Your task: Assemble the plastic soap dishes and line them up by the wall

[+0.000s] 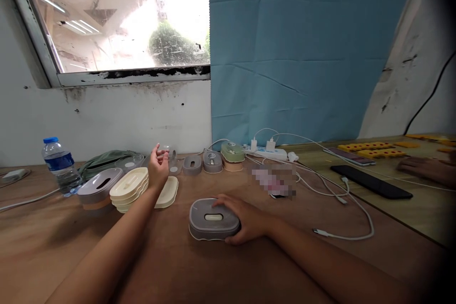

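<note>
My right hand point(245, 218) is wrapped around the right end of a grey, rounded box point(199, 221) with an oval slot in its top. The box sits on the table, and a thin cream edge shows along its base. Farther back on the left, my left hand point(158, 166) is raised with fingers loosely curled and apart, and I see nothing held in it. Close behind it are clear plastic pieces point(173, 169), partly hidden. Beside the left forearm lie a stack of cream oval trays point(128, 187) and a single cream tray point(168, 194).
A larger slotted grey box point(101, 187) and a water bottle point(60, 166) stand at left. Small grey boxes point(192, 165) and a green-topped one point(232, 151) line the wall. Cables run from a power strip point(265, 153). Black phone point(370, 181); another person's hand point(423, 168) at right.
</note>
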